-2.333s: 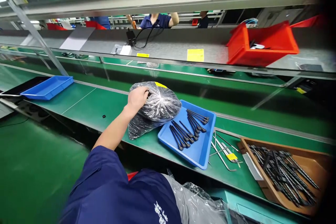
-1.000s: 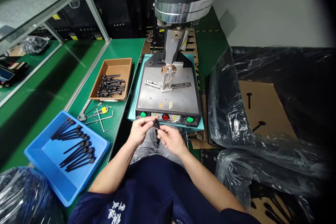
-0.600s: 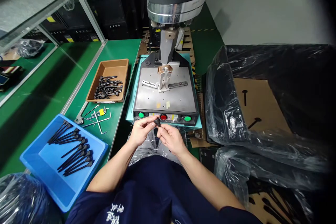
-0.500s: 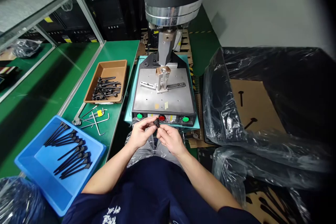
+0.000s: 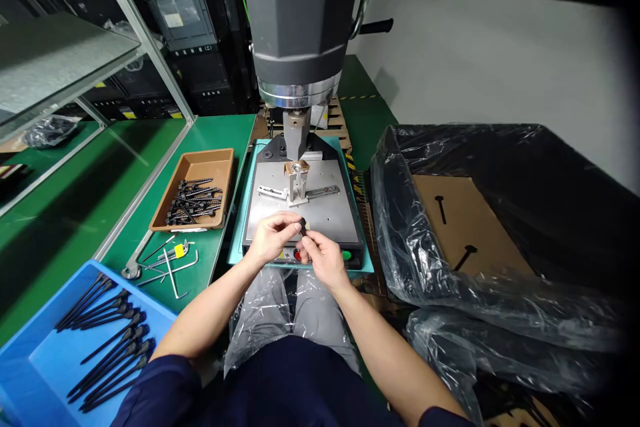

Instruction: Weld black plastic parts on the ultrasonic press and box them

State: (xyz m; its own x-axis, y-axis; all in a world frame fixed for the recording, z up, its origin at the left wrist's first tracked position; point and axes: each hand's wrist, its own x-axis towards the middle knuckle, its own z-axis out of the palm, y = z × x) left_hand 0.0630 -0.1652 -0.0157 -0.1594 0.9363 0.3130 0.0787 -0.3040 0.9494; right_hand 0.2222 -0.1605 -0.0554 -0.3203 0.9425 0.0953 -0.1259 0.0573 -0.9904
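Note:
Between my two hands is a small black part (image 5: 303, 225), mostly covered by the fingers, so its full shape cannot be made out. My left hand (image 5: 273, 236) pinches it from the left with thumb and forefinger. From the right, the closed fingertips of my right hand (image 5: 324, 257) grip its lower end. Both hands are above the front edge of the machine's metal plate (image 5: 345, 217). Beyond them a metal fixture (image 5: 298, 181) stands on that plate, directly under the machine's grey metal tool head (image 5: 296, 135).
Left, a brown tray (image 5: 156, 210) holds black threaded pieces, near hex keys (image 5: 173, 273). A blue bin (image 5: 40, 367) contains several long black stakes (image 5: 107, 347). Right stands a plastic-lined box (image 5: 395, 240) with cardboard (image 5: 440, 190) and two black pieces inside. Buttons (image 5: 346, 255) line the machine's front.
My view has tilted upward, showing more of the machine's body. Both hands, still gripping the black part, have moved forward from the button panel to over the plate's front edge.

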